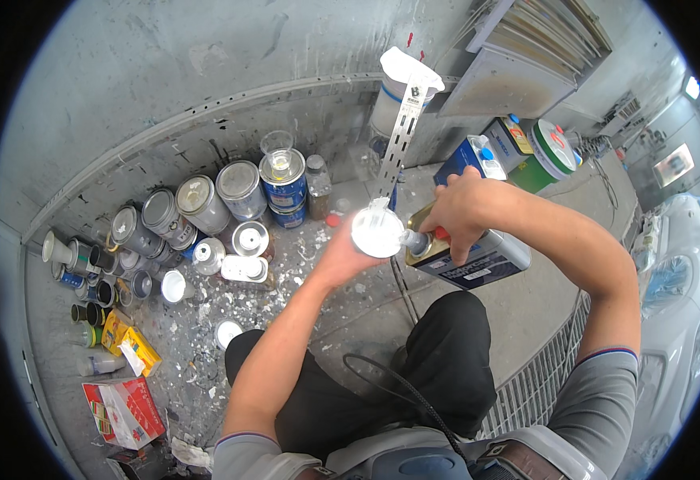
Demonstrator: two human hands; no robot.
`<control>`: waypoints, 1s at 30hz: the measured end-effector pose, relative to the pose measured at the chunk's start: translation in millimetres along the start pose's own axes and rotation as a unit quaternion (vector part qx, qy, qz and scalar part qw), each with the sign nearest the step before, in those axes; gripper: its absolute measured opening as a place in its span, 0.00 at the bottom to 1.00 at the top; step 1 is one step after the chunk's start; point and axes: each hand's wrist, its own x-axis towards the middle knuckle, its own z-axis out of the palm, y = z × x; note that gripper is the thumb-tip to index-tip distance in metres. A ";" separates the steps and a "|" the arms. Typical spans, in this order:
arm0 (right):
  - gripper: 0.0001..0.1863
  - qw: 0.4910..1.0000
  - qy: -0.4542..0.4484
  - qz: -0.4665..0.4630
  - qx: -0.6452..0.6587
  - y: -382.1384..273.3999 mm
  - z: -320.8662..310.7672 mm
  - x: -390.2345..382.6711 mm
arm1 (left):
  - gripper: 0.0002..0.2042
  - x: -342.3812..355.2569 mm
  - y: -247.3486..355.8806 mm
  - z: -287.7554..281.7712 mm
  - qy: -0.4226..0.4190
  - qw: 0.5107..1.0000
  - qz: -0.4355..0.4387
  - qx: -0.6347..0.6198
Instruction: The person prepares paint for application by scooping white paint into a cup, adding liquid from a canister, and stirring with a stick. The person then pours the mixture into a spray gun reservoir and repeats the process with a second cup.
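My left hand (pixel 339 258) is closed around a cup (pixel 375 234) with white liquid in it. A slotted mixing stick (pixel 400 136) rises from the far side of the cup, its lower end coated white. My right hand (pixel 464 210) grips a rectangular metal can (pixel 490 262), dark and silver, by its top. The can is tipped toward the cup, and its spout is close to the rim. Something red shows beside the spout under my fingers. Whether liquid is flowing, I cannot make out.
Paint cans (pixel 240 189) line the wall on the left, with a clear cup (pixel 279 148) on one stack. Boxes (pixel 126 412) lie at lower left. A blue can (pixel 470 160) and green bucket (pixel 552 154) stand at right. A floor grate (pixel 532 392) runs beside my knee.
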 end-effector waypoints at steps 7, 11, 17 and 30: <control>0.52 1.000 -0.016 0.000 -0.005 -1.4 -3.2 3.4 | 0.46 2.4 -4.2 -0.6 -0.001 1.000 0.014 -0.005; 0.52 1.000 -0.015 0.001 -0.005 -0.5 -1.4 5.0 | 0.46 3.3 -6.0 0.9 0.002 1.000 0.019 0.003; 0.52 1.000 -0.016 0.000 -0.006 -0.3 -0.7 6.2 | 0.46 4.8 -12.7 1.9 0.007 1.000 0.024 0.004; 0.52 1.000 -0.031 0.004 0.003 -1.3 -0.1 8.0 | 0.47 5.9 -16.8 2.2 -0.001 1.000 0.013 0.014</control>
